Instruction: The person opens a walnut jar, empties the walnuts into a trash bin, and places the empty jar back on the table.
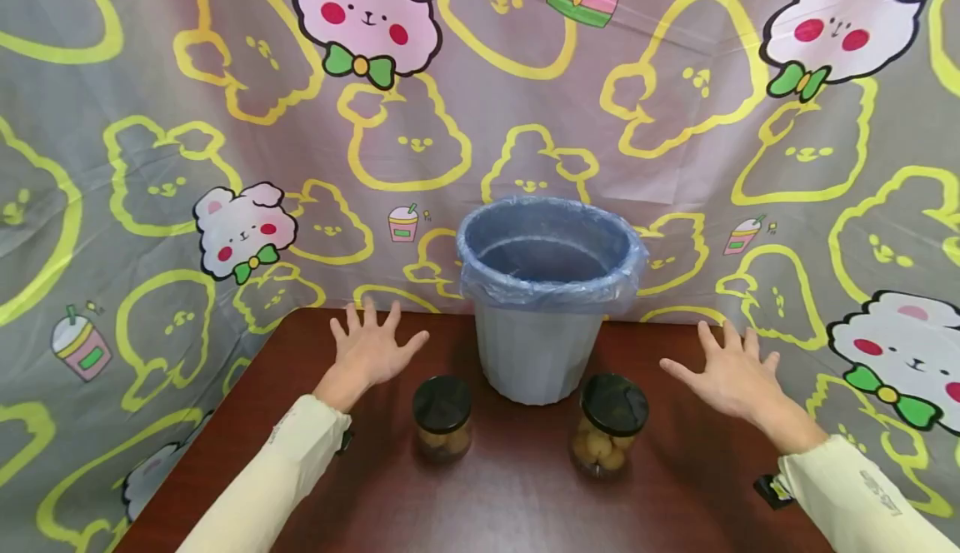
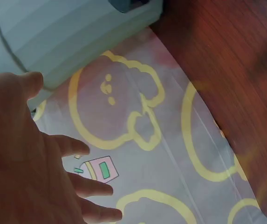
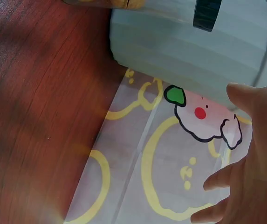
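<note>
My left hand (image 1: 372,349) is over the table's left side with its fingers spread, holding nothing. On the right, my right hand (image 1: 733,376) is likewise spread and holds nothing. Between them stand two clear jars with black lids: the left jar (image 1: 442,440) and the right jar (image 1: 600,445), which has round tan items visible inside. Behind the jars is a grey bin (image 1: 536,353) lined with a translucent blue bag (image 1: 630,274) folded over its rim. In the wrist views, the left fingers (image 2: 89,184) and the right fingers (image 3: 224,177) are apart from the bin.
The dark reddish-brown wooden table (image 1: 510,507) carries the bin and jars. Directly behind its back edge hangs a grey curtain (image 1: 525,103) printed with cartoon animals and yellow outlines; it also runs along the left side.
</note>
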A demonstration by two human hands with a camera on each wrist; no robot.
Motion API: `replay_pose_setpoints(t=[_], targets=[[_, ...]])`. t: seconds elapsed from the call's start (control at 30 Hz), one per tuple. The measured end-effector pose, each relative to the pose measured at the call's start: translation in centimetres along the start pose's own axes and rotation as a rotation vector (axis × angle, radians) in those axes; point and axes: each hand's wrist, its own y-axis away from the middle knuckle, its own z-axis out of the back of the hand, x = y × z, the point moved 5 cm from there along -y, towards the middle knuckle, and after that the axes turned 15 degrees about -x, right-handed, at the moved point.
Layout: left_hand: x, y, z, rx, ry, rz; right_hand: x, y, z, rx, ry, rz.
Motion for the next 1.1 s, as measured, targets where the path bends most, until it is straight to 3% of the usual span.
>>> replay_pose_setpoints(t=[0.13, 0.33, 0.57, 0.77, 1.1], targets=[[-0.7, 0.7, 0.3, -0.017, 0.031, -0.035, 0.7, 0.3, 0.1, -0.023, -0.030, 0.024], [-2.6, 1.7, 1.0, -0.081, 0.135, -0.139, 1.8, 0.5, 0.3, -0.074, -0.126, 0.091], [-5.2, 3.3, 0.4, -0.076, 0.377, -0.191, 2.7, 1.6, -0.3, -0.035, -0.219, 0.198], [-8.0, 5.2, -0.5, -0.061, 0.541, -0.301, 3.6, 2.4, -0.8, -0.052, -0.315, 0.307], [-12.0, 7.9, -3.5, 0.038, 0.535, -0.449, 4.6, 3.3, -1.6, 0.013, -0.365, 0.333]])
